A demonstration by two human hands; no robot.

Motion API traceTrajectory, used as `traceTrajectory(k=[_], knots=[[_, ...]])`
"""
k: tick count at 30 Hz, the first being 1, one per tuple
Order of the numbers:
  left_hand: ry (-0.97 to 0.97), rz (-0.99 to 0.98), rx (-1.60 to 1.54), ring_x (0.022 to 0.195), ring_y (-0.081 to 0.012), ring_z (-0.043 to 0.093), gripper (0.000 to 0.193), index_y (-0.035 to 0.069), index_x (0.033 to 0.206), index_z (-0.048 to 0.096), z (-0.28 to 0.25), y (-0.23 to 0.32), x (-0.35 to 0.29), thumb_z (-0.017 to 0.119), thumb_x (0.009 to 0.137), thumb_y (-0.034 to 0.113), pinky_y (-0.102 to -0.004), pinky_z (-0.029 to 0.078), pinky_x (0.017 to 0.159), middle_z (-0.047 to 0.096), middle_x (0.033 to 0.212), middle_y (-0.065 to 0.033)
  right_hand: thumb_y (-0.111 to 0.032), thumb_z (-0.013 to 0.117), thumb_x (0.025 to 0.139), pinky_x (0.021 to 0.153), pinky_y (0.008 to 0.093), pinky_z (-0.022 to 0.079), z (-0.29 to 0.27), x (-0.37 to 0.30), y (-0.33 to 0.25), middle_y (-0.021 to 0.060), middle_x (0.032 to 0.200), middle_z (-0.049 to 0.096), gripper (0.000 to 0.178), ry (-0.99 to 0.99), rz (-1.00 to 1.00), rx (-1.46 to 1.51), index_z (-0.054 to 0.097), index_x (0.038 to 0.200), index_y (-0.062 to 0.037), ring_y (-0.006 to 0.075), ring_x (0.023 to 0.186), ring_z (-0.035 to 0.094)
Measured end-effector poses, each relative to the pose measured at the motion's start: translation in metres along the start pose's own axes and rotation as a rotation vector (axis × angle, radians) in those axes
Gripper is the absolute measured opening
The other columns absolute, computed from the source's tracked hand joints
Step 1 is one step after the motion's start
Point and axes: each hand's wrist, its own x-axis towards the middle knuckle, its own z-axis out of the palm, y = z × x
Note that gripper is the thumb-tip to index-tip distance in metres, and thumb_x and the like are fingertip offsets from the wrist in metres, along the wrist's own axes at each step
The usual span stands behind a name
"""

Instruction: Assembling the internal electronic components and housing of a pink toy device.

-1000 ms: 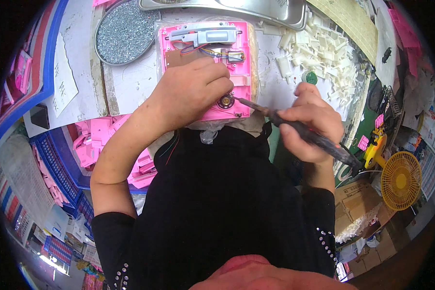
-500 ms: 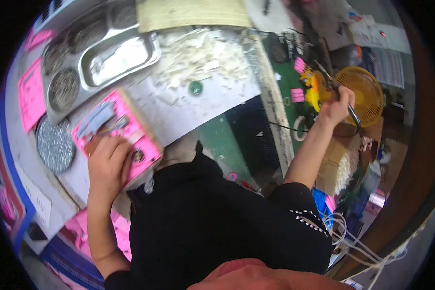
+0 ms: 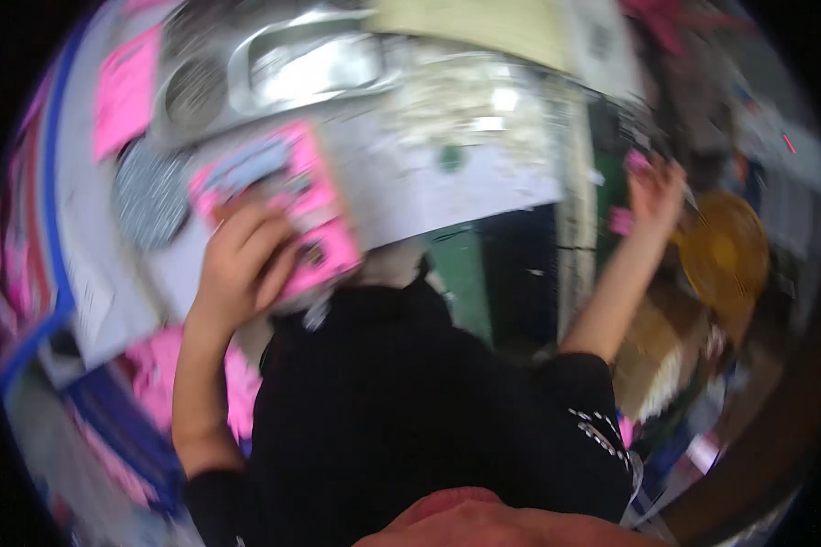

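the left hand [image 3: 246, 251] lies bent over the near left part of a pink plastic casing [image 3: 342, 246], touching it; blur hides whether it pinches anything. the casing sits open side up on the white tabletop [image 3: 429, 196], slightly turned. light, even pressure would probably steady it best, with fingertips off the round black part [image 3: 313, 253] and grey-blue module [image 3: 246, 169] inside. the right hand [image 3: 657, 196] is raised well apart, fingers partly bent, near a yellow fan [image 3: 725, 251]; i cannot tell if it grasps anything. slow, watchful movement would suit that crowded side.

beyond the casing are 1 metal compartment tray [image 3: 315, 64] and 1 round dish [image 3: 150, 196]; to its right, a heap of white plastic pieces [image 3: 470, 100]. pink parts [image 3: 160, 365] lie below the table's left side.
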Motion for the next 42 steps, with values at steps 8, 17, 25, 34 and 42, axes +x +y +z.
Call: traceTrajectory(k=[8,17,25,34,42], knots=[[0.104,-0.013,0.096,0.086,-0.0248,0.067,0.029,0.009,0.105,0.073,-0.006,0.01,-0.013,0.076,0.077,0.003,-0.0382,0.052,0.073,0.065,0.102,-0.0072,-0.011,0.06,0.101,0.09,0.0381,0.053,0.148,-0.156,0.103,0.0092,0.09,0.063,0.048,-0.437,0.069,-0.141,0.047,0.144,0.0053,0.0164,0.08,0.059],[0.117,0.039,0.2,0.081,-0.0211,0.063,0.03,0.012,0.104,0.074,0.004,0.003,-0.016,0.079,0.074,0.01,-0.0371,0.045,0.075,0.064,0.098,-0.0033,-0.003,0.076,0.085,0.072,0.0285,0.052,0.277,-0.206,0.156,0.0077,0.087,0.072,0.013,-0.966,-0.468,-0.873,0.075,0.098,-0.0004,0.0138,0.077,0.065],[0.115,0.018,0.153,0.081,-0.0212,0.062,0.029,0.012,0.104,0.074,0.005,-0.002,-0.021,0.078,0.075,0.011,-0.037,0.045,0.075,0.065,0.097,-0.0028,-0.018,0.082,0.08,0.059,0.0323,0.048,0.318,-0.209,0.173,0.0068,0.071,0.066,0.016,-1.041,-0.651,-1.077,0.073,0.084,-0.0049,0.0201,0.063,0.063],[0.193,0.037,0.194,0.081,-0.0206,0.061,0.023,0.012,0.1,0.073,0.002,-0.001,-0.011,0.076,0.077,0.013,-0.0377,0.044,0.076,0.062,0.092,-0.0016,-0.024,0.079,0.079,0.061,0.0404,0.048,0.32,-0.211,0.174,0.0055,0.065,0.063,0.018,-1.004,-0.514,-1.111,0.068,0.079,-0.0089,0.0265,0.065,0.063],[0.268,-0.02,0.367,0.077,-0.0201,0.055,0.02,0.013,0.098,0.074,-0.002,-0.009,0.009,0.075,0.078,0.018,-0.0379,0.039,0.081,0.055,0.082,0.0006,-0.015,0.074,0.079,0.073,0.0409,0.046,0.33,-0.22,0.186,0.0086,0.082,0.061,0.02,-0.968,-0.613,-0.994,0.063,0.093,-0.0073,0.0305,0.081,0.058]])
